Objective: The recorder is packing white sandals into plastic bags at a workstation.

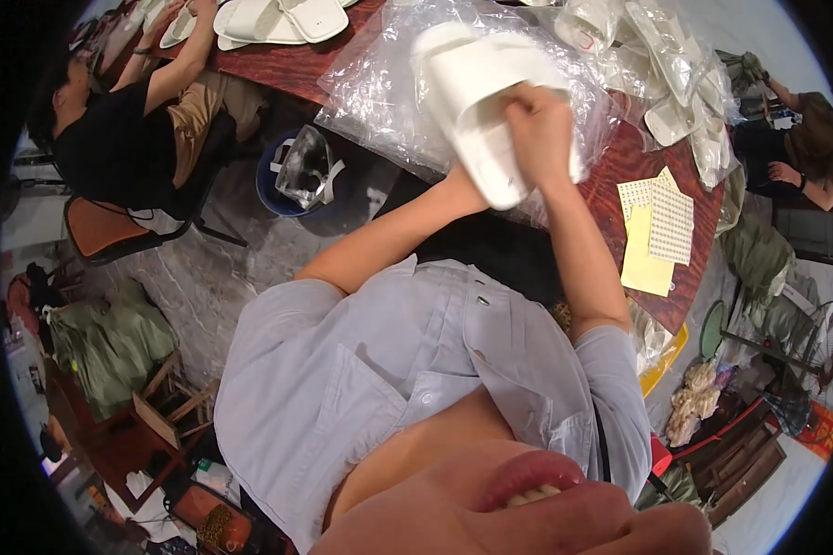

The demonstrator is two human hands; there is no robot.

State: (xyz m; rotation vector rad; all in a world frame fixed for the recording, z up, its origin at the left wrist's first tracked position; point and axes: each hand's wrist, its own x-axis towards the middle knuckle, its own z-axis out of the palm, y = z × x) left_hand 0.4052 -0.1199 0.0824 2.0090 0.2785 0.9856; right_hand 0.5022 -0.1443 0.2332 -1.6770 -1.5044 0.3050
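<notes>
A pair of white slide sandals point(491, 79) is held up over the table's near edge, one partly behind the other. My left hand point(467, 190) grips them from below at the heel end, and its fingers are hidden behind the sole. Against the open edge of the strap, my right hand point(539, 129) is closed with bent fingers. Its fingertips are tucked out of sight, so what they pinch does not show. Beneath the sandals lie clear plastic bags point(370, 83), spread over the dark red wooden table point(620, 176).
Bagged white sandals point(676, 83) are heaped at the far right. Sticker sheets point(662, 227) lie on the table's right side. More white sandals point(282, 20) sit at the far left, near a seated co-worker point(120, 139). A blue bin point(273, 190) stands on the floor.
</notes>
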